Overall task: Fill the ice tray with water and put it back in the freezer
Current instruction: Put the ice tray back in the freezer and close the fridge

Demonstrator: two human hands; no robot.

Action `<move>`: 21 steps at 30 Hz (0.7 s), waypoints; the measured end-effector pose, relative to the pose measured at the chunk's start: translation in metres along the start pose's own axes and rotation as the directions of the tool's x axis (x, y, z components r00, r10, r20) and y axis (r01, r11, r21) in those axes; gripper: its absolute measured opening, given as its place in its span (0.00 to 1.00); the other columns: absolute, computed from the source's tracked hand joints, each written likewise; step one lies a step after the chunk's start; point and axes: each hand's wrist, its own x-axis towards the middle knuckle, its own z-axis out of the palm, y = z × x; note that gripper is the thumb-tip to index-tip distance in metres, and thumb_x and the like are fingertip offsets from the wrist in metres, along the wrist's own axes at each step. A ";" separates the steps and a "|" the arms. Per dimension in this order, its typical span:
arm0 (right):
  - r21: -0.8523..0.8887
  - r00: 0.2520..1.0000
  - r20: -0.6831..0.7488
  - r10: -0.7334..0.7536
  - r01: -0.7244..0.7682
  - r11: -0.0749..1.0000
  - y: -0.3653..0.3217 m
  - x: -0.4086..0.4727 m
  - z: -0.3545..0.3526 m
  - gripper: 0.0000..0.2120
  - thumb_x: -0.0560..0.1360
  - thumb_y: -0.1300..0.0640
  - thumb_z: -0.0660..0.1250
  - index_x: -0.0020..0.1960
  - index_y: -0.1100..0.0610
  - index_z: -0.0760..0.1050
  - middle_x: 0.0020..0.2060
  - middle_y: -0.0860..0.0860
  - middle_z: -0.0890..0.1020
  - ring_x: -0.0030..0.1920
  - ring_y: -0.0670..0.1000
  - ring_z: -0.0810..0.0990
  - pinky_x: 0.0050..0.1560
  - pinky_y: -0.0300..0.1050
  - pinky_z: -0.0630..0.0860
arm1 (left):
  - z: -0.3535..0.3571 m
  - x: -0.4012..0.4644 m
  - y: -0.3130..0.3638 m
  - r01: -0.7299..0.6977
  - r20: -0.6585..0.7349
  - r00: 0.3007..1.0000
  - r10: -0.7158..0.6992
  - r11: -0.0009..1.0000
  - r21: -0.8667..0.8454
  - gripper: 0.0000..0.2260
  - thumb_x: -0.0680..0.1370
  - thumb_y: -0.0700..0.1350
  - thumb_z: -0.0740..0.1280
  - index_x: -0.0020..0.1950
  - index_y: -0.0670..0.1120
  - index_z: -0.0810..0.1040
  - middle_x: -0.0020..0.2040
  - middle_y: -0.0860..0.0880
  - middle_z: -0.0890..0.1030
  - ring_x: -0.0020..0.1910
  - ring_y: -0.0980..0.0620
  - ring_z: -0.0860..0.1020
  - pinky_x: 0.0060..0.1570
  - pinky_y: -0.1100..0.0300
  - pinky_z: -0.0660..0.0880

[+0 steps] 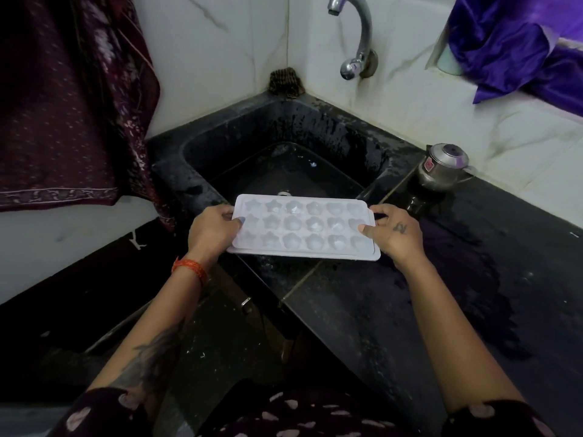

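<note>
A white ice tray point(303, 227) with star- and flower-shaped cups is held level above the near rim of a black stone sink point(220, 146). My left hand point(213, 230) grips its left end, thumb on top. My right hand point(394, 233) grips its right end, thumb on the top face. A chrome tap point(356, 36) curves out of the white marble wall above the far right of the sink; no water runs from it. I cannot tell whether the cups hold water.
A small steel kettle point(441, 167) stands on the wet black counter point(473, 263) right of the sink. A maroon patterned cloth point(69, 99) hangs at the left, a purple satin cloth point(517, 48) at the upper right. A dark scrubber point(285, 82) sits in the wall corner.
</note>
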 end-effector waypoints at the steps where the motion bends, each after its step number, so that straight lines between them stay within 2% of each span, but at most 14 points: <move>1: 0.003 1.000 0.006 -0.008 0.008 1.000 -0.003 0.000 0.003 0.20 0.71 0.54 0.72 0.62 0.55 0.75 0.52 0.54 0.82 0.52 0.55 0.80 0.51 0.46 0.75 | -0.003 0.000 -0.003 0.006 -0.006 1.000 -0.006 1.000 -0.004 0.12 0.77 0.44 0.66 0.60 0.47 0.80 0.54 0.47 0.83 0.54 0.46 0.79 0.46 0.59 0.70; 7: 0.014 0.998 0.049 -0.050 0.049 0.999 -0.023 0.003 0.024 0.21 0.71 0.55 0.72 0.62 0.55 0.75 0.48 0.52 0.81 0.51 0.54 0.80 0.49 0.45 0.75 | -0.023 0.002 -0.023 0.052 -0.052 0.997 -0.054 0.998 -0.023 0.11 0.77 0.45 0.66 0.58 0.48 0.81 0.50 0.47 0.83 0.51 0.46 0.80 0.44 0.59 0.69; 11: 0.003 0.993 0.094 -0.067 0.067 0.998 -0.038 0.001 0.042 0.22 0.71 0.55 0.72 0.63 0.55 0.75 0.50 0.52 0.81 0.50 0.54 0.80 0.50 0.46 0.75 | -0.040 -0.001 -0.036 0.082 -0.082 0.993 -0.083 0.997 -0.017 0.11 0.77 0.45 0.65 0.59 0.48 0.80 0.47 0.48 0.82 0.47 0.49 0.78 0.40 0.60 0.68; 13: 0.005 0.990 0.118 -0.081 0.081 0.997 -0.046 0.000 0.052 0.22 0.71 0.55 0.72 0.63 0.56 0.74 0.48 0.53 0.82 0.49 0.54 0.80 0.49 0.46 0.75 | -0.049 -0.002 -0.044 0.099 -0.097 0.990 -0.101 0.995 -0.028 0.12 0.77 0.45 0.66 0.60 0.48 0.80 0.49 0.47 0.82 0.49 0.47 0.79 0.42 0.59 0.69; 16: -0.007 0.985 0.141 -0.097 0.099 0.995 -0.056 -0.003 0.065 0.22 0.70 0.55 0.72 0.63 0.56 0.75 0.46 0.52 0.82 0.50 0.54 0.81 0.53 0.49 0.76 | -0.062 -0.005 -0.057 0.123 -0.116 0.985 -0.128 0.991 -0.046 0.12 0.77 0.45 0.66 0.60 0.47 0.80 0.50 0.46 0.83 0.50 0.45 0.80 0.44 0.58 0.72; 21: -0.030 0.973 0.187 -0.133 0.141 0.990 -0.069 -0.011 0.086 0.21 0.70 0.54 0.73 0.62 0.55 0.75 0.48 0.53 0.83 0.50 0.55 0.81 0.56 0.52 0.76 | -0.080 -0.016 -0.075 0.149 -0.151 0.976 -0.155 0.987 -0.053 0.13 0.78 0.44 0.65 0.61 0.46 0.79 0.45 0.48 0.81 0.42 0.51 0.76 0.34 0.62 0.69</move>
